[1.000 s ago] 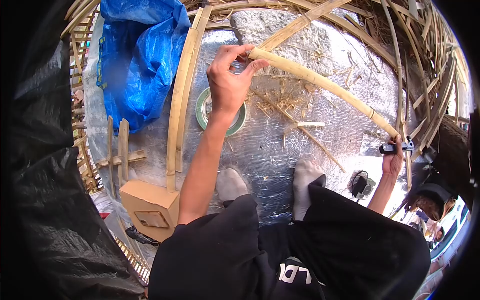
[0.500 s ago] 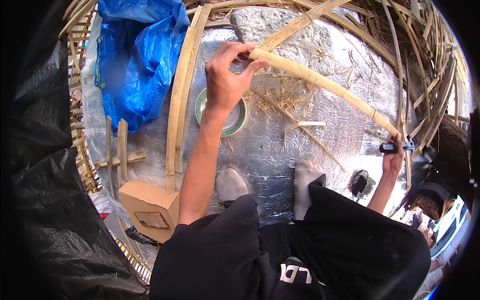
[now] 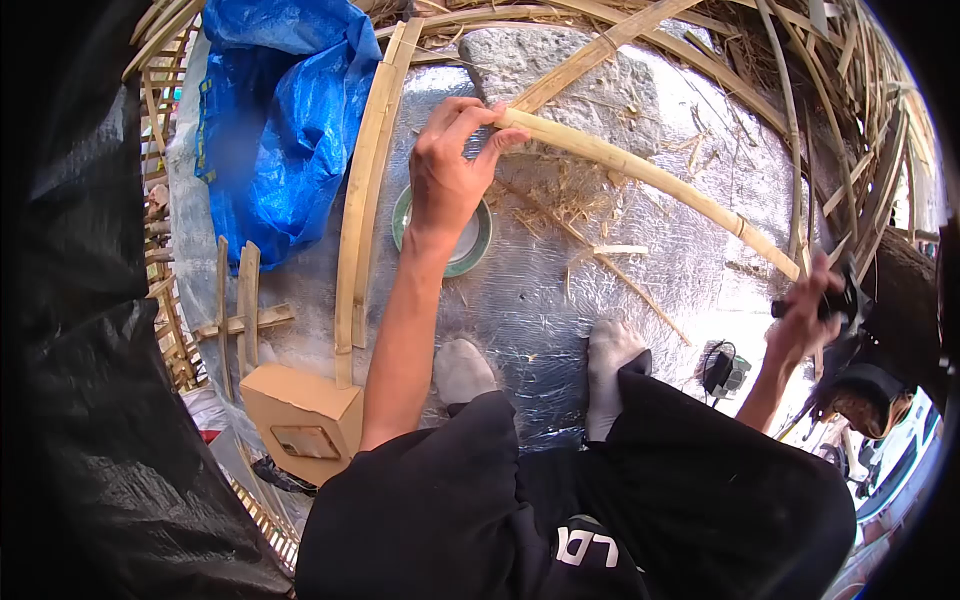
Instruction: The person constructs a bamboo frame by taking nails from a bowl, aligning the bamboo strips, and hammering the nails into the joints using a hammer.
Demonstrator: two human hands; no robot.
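A long, slightly curved bamboo strip (image 3: 640,170) slants from upper left to lower right above the floor. My left hand (image 3: 455,170) pinches its upper-left end between thumb and fingers. Close to the strip's lower-right end is my right hand (image 3: 803,315), smeared by motion and closed on a small black-handled tool (image 3: 848,300). What kind of tool it is I cannot make out. Beneath my left wrist, a green-rimmed bowl (image 3: 478,250) is partly hidden by my arm.
A rough stone block (image 3: 560,75) lies at the back, near pale shavings (image 3: 565,205). Two long bamboo slats (image 3: 365,190) stand left, by a blue tarp bag (image 3: 290,130) and a cardboard box (image 3: 300,420). A black device (image 3: 722,372) sits right of my feet on silvery sheeting (image 3: 520,300).
My right hand has moved slightly up and right with the tool, away from the strip's lower end. My left hand still pinches the bamboo strip, almost in place.
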